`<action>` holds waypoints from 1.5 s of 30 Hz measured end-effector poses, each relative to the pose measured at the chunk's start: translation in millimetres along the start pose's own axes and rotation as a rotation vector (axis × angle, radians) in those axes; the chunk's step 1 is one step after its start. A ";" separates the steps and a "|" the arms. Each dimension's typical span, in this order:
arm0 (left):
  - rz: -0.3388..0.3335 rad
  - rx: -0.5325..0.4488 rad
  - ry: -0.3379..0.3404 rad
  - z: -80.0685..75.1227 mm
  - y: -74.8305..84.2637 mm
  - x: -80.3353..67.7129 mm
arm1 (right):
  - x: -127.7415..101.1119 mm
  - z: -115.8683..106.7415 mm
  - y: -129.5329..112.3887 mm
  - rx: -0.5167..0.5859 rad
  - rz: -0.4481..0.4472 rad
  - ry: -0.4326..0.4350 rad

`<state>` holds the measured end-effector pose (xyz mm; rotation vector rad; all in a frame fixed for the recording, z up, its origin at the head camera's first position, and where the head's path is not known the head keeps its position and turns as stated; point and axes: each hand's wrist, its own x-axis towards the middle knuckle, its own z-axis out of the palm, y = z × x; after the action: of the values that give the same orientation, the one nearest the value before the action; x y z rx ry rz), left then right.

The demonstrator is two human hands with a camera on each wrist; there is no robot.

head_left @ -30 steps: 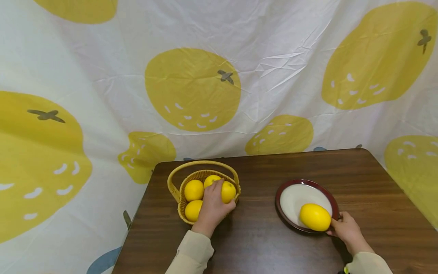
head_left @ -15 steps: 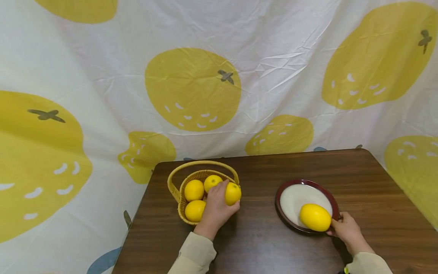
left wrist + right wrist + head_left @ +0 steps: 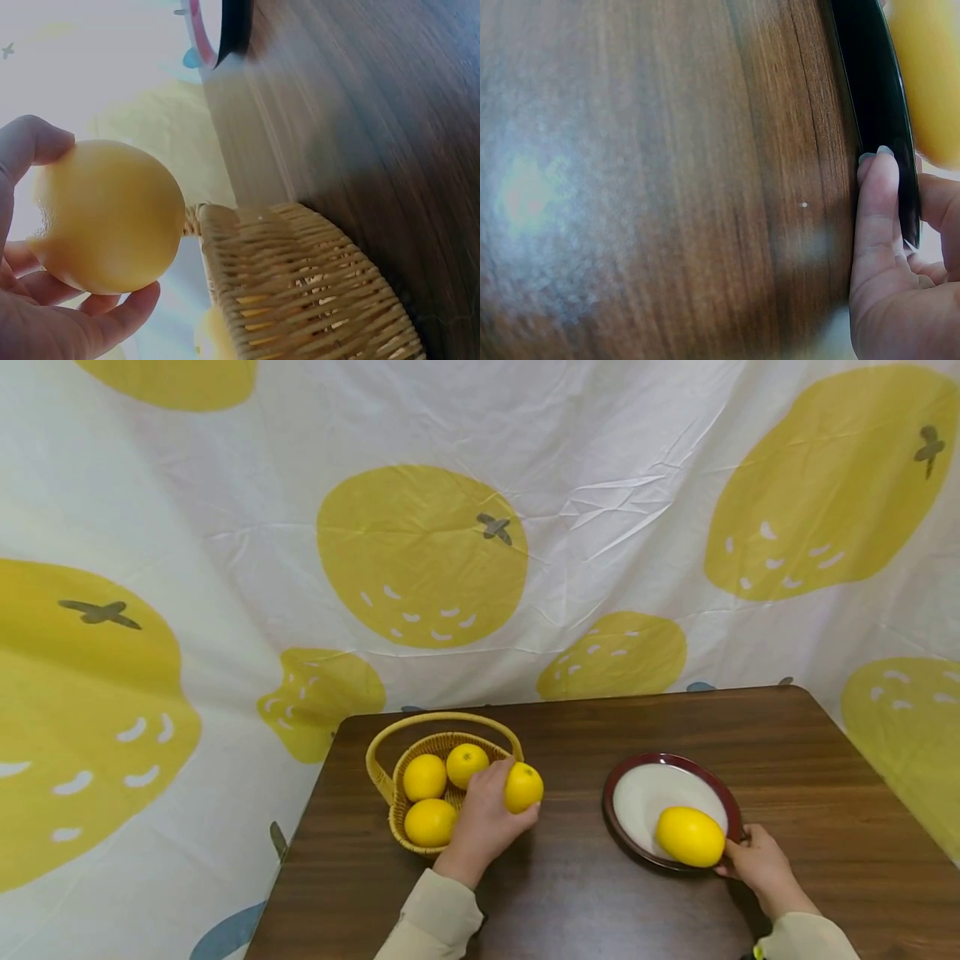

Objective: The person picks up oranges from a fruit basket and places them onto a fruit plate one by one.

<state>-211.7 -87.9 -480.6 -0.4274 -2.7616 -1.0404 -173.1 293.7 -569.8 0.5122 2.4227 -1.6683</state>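
My left hand [image 3: 483, 822] grips a yellow lemon [image 3: 523, 787] just past the right rim of a wicker basket [image 3: 431, 746]. In the left wrist view, thumb and fingers curl round this held lemon [image 3: 112, 217], which is higher than the woven basket wall [image 3: 315, 285]. Three more lemons show inside the basket. On the right, my right hand [image 3: 763, 864] pinches the edge of a white plate [image 3: 641, 789] with a dark red rim. The right wrist view has fingers under the plate's dark underside [image 3: 874, 82] and the thumb above. One oval lemon [image 3: 690, 837] lies on the plate near that hand.
The basket's arched handle [image 3: 446, 717] stands up over its back side. Both basket and plate rest on a dark wooden table [image 3: 570, 877]. Behind the table hangs a white cloth [image 3: 585, 552] printed with large yellow fruits.
My left hand has lifted the lemon from the basket's right side and carried it rightward past the rim. The right hand, plate and its lemon have stayed put.
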 end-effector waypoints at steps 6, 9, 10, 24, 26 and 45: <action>0.031 0.018 0.002 5.4 3.0 -2.1 | -0.3 0.6 1.1 0.002 0.007 0.002; 0.042 0.015 0.003 8.1 4.1 -2.3 | -0.5 0.3 1.4 0.001 0.008 0.003; 0.047 0.020 0.002 8.9 4.5 -2.2 | -0.4 0.2 1.3 0.001 0.009 0.004; 0.081 0.037 -0.067 20.9 12.3 -3.6 | -0.1 -0.5 -0.1 0.014 0.003 0.003; 0.082 0.042 -0.079 23.8 11.9 -3.9 | 0.0 -0.4 -0.1 0.012 0.002 0.003; 0.156 0.064 -0.096 46.8 20.1 -0.2 | -4.0 0.0 -5.6 0.004 -0.003 0.008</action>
<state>-207.3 -42.4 -503.2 -0.6877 -2.7817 -0.9160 -171.4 291.1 -563.7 0.5175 2.4268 -1.6761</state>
